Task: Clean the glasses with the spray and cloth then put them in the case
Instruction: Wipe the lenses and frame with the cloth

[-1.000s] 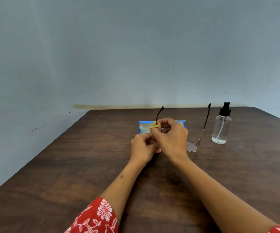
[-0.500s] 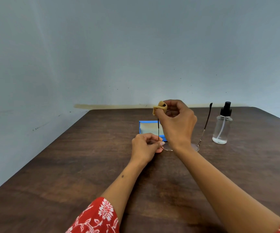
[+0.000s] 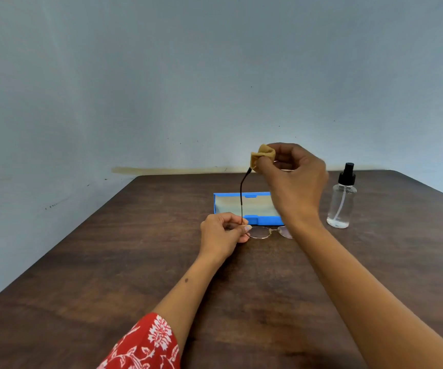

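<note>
- My left hand (image 3: 221,230) pinches the glasses (image 3: 261,232) at the hinge; their lenses lie low over the brown surface (image 3: 108,262), one temple arm standing upright.
- My right hand (image 3: 293,179) is raised, fingers curled round the tan cloth (image 3: 261,155), which wraps that temple's tip.
- The blue case (image 3: 247,209) lies open just behind the glasses.
- The spray bottle (image 3: 341,198) stands upright to the right, apart from both hands.

Soft, even daylight; wide-angle view, mostly sharp.
The table (image 3: 108,262) edges splay outward with lens distortion; faint shadows lie under both forearms, a weak sheen sits near its left edge, and the right hand (image 3: 295,182) is slightly motion-blurred.
</note>
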A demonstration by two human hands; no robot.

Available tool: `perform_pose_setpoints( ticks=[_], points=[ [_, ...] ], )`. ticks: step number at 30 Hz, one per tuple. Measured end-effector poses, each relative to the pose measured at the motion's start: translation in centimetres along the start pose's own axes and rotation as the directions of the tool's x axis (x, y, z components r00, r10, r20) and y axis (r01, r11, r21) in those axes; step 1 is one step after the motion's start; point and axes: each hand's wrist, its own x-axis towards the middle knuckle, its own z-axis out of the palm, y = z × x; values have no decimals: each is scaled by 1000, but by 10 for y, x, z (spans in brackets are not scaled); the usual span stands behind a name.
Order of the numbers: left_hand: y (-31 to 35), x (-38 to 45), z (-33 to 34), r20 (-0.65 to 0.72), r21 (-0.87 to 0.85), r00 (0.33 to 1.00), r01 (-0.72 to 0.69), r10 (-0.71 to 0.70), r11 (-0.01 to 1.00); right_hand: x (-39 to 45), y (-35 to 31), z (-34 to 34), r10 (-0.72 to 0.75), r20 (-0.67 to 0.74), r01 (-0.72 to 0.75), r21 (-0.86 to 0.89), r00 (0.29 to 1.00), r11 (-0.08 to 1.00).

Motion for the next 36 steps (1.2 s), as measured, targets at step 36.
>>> perform_pose_setpoints(
  ticks=[36],
  points=[
    [8,-25,43,149,315,970,-233,194,920,0,74,-118,349,-42,-294,-637,936,713]
  ],
)
